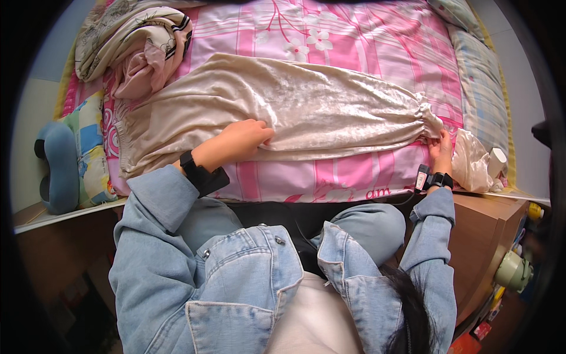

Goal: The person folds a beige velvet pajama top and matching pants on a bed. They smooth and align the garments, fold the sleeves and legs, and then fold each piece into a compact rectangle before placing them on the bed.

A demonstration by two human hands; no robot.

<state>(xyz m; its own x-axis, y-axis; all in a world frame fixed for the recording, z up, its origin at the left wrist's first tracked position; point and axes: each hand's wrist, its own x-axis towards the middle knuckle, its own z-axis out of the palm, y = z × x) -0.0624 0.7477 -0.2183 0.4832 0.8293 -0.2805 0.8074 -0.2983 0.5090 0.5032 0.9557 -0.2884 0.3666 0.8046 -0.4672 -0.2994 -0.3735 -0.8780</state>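
A pair of cream crushed-velvet trousers lies lengthwise across the bed, one leg over the other. Its elastic waistband points left, and the gathered cuff is at the right. My left hand rests on the cloth near the front edge, about midway along. Its fingers are curled and their tips hidden, so whether they pinch the fabric does not show. My right hand grips the hem of the cuff between thumb and fingers.
Pink floral bedding lies underneath. A crumpled heap of clothes occupies the far left, above a blue neck-pillow-like object. At right are a plaid pillow, satiny cream fabric and a white cup-like object. A wooden cabinet stands below.
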